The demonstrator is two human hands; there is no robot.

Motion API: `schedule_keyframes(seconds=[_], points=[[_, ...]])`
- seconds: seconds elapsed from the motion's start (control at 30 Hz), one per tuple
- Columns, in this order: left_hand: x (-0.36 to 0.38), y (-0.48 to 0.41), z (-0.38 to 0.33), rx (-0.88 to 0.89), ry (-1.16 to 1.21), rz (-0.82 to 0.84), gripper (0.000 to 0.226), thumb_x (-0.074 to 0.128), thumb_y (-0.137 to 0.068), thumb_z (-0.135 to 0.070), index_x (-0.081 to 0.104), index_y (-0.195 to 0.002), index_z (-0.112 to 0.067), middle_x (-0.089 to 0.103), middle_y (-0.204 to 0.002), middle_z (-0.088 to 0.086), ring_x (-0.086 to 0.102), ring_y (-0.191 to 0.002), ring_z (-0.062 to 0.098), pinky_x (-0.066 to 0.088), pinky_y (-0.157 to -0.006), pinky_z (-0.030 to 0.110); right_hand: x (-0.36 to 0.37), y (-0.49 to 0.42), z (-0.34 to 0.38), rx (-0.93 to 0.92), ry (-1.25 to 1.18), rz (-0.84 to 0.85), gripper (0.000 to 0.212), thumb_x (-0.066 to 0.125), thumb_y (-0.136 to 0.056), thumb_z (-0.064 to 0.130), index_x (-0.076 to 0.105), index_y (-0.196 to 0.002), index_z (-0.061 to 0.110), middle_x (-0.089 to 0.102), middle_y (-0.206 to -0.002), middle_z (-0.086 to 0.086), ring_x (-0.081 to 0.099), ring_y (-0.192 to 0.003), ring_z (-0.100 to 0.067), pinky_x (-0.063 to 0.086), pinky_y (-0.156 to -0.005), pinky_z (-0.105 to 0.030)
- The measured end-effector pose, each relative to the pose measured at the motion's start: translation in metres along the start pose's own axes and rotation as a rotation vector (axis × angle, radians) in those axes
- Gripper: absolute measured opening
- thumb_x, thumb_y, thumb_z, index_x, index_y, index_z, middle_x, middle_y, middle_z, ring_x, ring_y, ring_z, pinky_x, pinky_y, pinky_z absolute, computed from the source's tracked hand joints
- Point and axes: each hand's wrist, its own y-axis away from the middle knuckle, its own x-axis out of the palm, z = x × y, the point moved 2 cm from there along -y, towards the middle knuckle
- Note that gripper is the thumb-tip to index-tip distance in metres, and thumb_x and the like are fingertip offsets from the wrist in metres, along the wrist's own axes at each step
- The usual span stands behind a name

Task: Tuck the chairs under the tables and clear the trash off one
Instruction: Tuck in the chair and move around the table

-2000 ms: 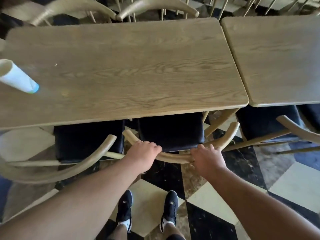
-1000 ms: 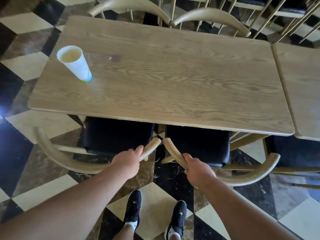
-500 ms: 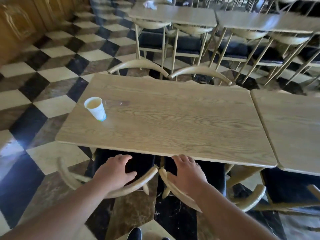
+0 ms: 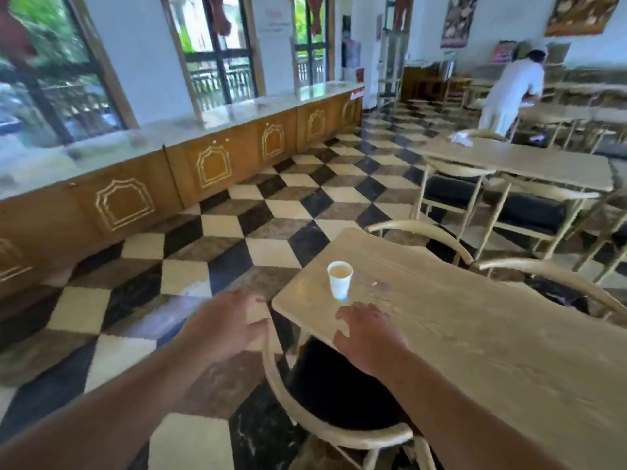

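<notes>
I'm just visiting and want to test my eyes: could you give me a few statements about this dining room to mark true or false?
1. A paper cup stands upright on the near table. True.
2. The right hand is holding the cup. False: it is short of it, empty.
3. The left hand is over the floor, beside the table. True.
4. The cup lies tipped over. False: it is upright.
5. The floor is plain carpet. False: checkered tile.
</notes>
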Motion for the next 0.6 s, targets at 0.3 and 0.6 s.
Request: schedule_keyframes(seconds=[0.3,0.6], points=[[-0.165,0.008,0.135,-0.035,0.038,-0.344,0.056,0.060,-0.094,-0.065,0.052,-0.142,-0.038,0.058,-0.144,-0.012,0.056,-0.126,0.013,0.049,-0.086,0.031,-0.112,-0.105,0.206,-0.310,0.062,-0.268,0.052,0.056,-0.094,0.067,0.063,-0.131,0.030,0.069,-0.123,0.007,0.063,-0.110,-0.015,0.058,-0.091,-0.037],[-0.211,0.011,0.308,-0.043,-0.005,-0.338,0.055,0.059,-0.091,-0.069,0.052,-0.138,-0.042,0.062,-0.133,-0.020,0.055,-0.103,-0.002,0.046,-0.073,0.019,-0.098,-0.156,0.346,-0.246,0.028,-0.333,0.045,0.061,-0.096,0.060,0.062,-0.132,0.033,0.067,-0.129,0.013,0.060,-0.111,-0.009,0.056,-0.096,-0.033]])
